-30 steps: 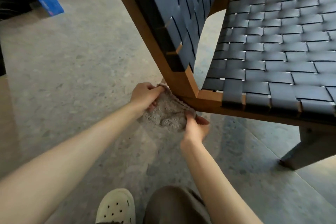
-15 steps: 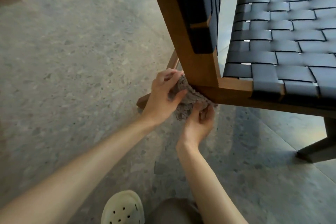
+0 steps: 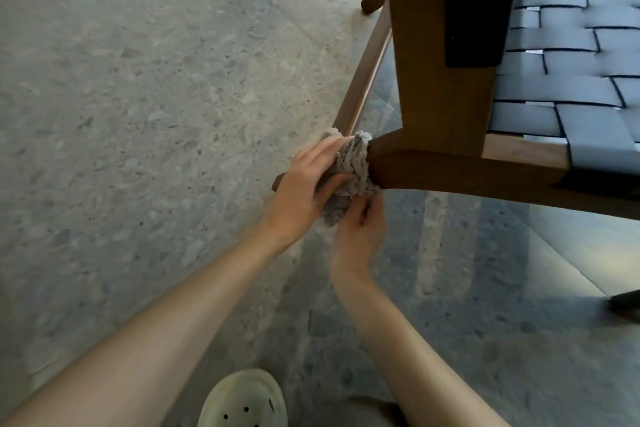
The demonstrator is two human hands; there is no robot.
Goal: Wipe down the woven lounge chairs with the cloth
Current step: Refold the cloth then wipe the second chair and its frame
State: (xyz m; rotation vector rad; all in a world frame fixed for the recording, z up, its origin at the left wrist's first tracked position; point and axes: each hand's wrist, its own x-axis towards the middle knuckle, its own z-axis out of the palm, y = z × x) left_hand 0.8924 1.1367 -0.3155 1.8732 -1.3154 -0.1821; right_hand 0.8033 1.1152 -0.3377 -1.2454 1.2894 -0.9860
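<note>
Both hands work one crumpled grey knitted cloth (image 3: 349,170) against a brown wooden lounge chair (image 3: 433,166), at the joint where its back post meets the seat rail. The left hand (image 3: 304,184) grips the cloth against the rail's end; the right hand (image 3: 360,229) pinches its hanging lower edge. Frame wiping looks under way; whether the dark blue woven straps (image 3: 561,87) are done cannot be told.

Grey speckled floor (image 3: 138,114), glossy light reflections on the right side
</note>
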